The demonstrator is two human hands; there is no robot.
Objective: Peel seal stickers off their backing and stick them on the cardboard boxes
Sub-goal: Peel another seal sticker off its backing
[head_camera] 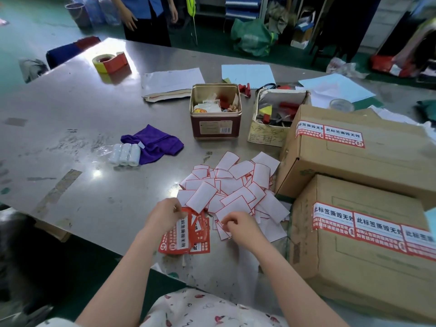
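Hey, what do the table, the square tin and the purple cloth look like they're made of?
Table: likely stainless steel, brushed and scuffed; it mirrors the lights.
Tin: thin metal, probably tinplate, with a shiny gold rim and printed dark red sides.
Cloth: soft fabric, perhaps microfibre; matte, crumpled in folds.

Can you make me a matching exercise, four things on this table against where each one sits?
Things:
1. purple cloth
2. tape roll
3. metal tin
4. sticker stack

Places:
A. far left of the table
B. under the left hand
C. beside the white rolls
D. left of the open carton of odds and ends

Pairs: 1-C, 2-A, 3-D, 4-B
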